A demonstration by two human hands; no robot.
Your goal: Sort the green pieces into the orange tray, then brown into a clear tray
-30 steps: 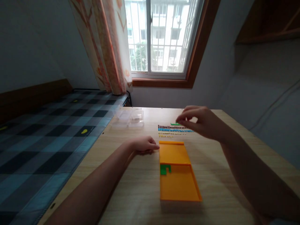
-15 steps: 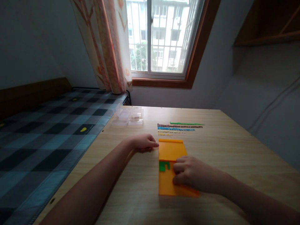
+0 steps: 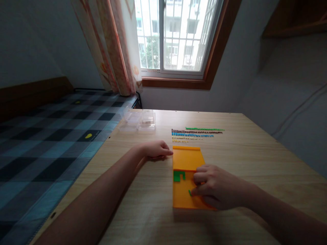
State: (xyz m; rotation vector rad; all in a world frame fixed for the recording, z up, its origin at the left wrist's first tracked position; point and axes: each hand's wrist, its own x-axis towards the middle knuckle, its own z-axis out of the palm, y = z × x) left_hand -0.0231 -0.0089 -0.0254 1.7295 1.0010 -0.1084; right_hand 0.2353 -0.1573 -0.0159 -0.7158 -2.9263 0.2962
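A flat orange tray (image 3: 187, 158) lies on the table, split by a crossbar into a far and a near section. Green pieces (image 3: 176, 176) sit side by side in the near section's upper left corner. My left hand (image 3: 157, 149) is closed, with its fingertips against the tray's left edge near the far corner. Over the near section, my right hand (image 3: 214, 185) has its fingers bent together. A small green piece (image 3: 190, 193) shows at the tip of its index finger, against the tray floor. Part of the tray's right side is hidden under that hand.
Beyond the tray lie rows of tiny pieces: green (image 3: 204, 129), brown (image 3: 196, 131), blue (image 3: 191, 135) and yellow (image 3: 180, 140). Clear plastic boxes (image 3: 139, 119) stand at the table's far left. A bed with a checked cover (image 3: 63, 136) adjoins the table's left side.
My right hand has shifted slightly right, and the small green piece now shows at its fingertip. The left hand stays at the tray's edge. The whole view has tilted a little downward.
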